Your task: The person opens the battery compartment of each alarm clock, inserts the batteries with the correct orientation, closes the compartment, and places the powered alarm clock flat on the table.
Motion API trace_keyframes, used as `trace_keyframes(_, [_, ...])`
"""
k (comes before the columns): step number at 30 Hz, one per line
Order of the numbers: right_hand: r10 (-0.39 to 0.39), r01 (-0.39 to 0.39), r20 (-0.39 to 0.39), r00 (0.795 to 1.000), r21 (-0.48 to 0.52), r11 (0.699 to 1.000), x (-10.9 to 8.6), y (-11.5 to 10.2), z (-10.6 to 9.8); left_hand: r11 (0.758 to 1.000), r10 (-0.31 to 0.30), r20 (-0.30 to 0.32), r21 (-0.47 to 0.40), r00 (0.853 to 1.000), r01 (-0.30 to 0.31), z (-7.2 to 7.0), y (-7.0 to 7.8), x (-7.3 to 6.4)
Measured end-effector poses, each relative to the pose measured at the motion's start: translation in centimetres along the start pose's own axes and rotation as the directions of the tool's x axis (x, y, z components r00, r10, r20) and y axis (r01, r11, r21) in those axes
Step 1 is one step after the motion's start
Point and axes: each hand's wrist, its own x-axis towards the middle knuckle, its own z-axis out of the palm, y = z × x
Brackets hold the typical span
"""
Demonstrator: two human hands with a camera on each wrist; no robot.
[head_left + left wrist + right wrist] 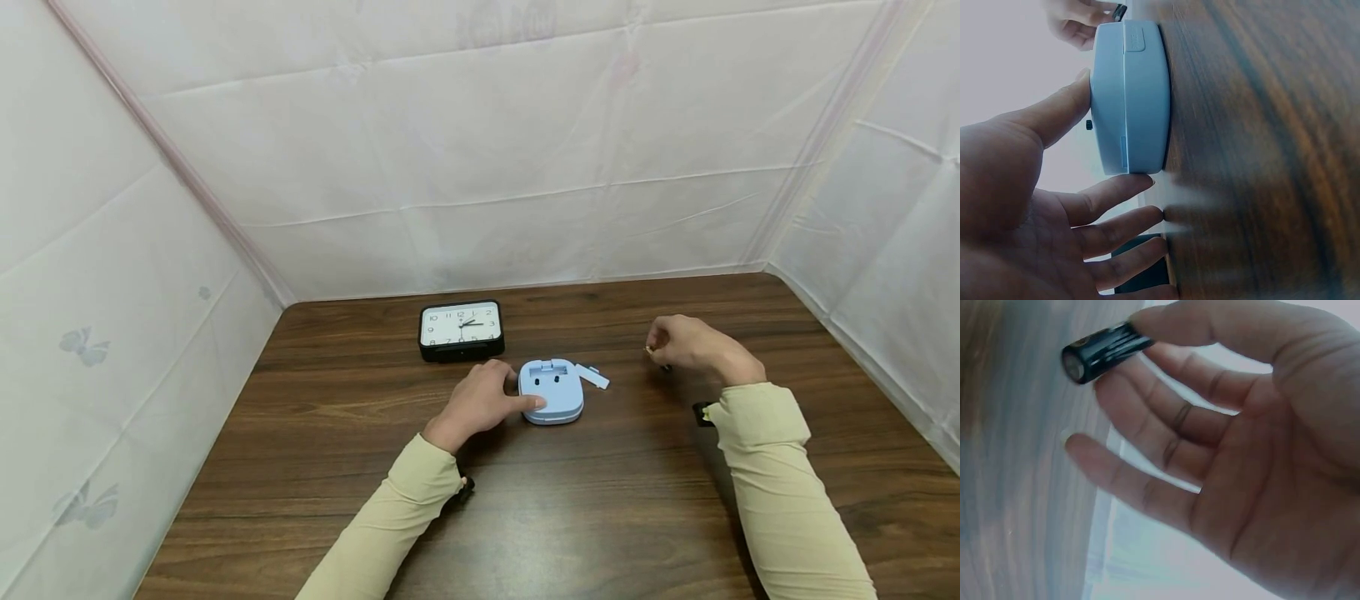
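A light-blue rounded-square device (551,400) lies on the table, with an uncovered battery compartment at its far edge and two small black pegs on top. My left hand (483,396) holds it at its left side, thumb on the upper face and index finger against the side, as the left wrist view (1054,187) shows. Touching or close to its right far corner lies a light-blue battery cover (592,377). Off to the right and above the table, my right hand (686,343) pinches a dark battery (1107,353) between thumb and fingers.
Behind the device, to the left, a black-framed clock (461,329) lies tilted face up. The brown wooden table (337,467) is bounded by white sheet walls (487,167) at the back and both sides.
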Motion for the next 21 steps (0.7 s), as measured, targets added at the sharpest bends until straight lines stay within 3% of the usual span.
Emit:
trace_keyframes(9, [-0.179, 0.179, -0.078, 0.981, -0.010, 0.984, 0.8, -2.5, 0.9, 1.000, 0.004, -0.002, -0.002, 1.000, -0.004, 0.0, -0.1, -0.1])
trace_keyframes(21, [-0.339, 0.357, -0.212, 0.917, 0.056, 0.932, 2.5, -5.7, 4.5, 1.000, -0.007, -0.001, 0.004, 1.000, 0.007, 0.2, 0.0, 0.1])
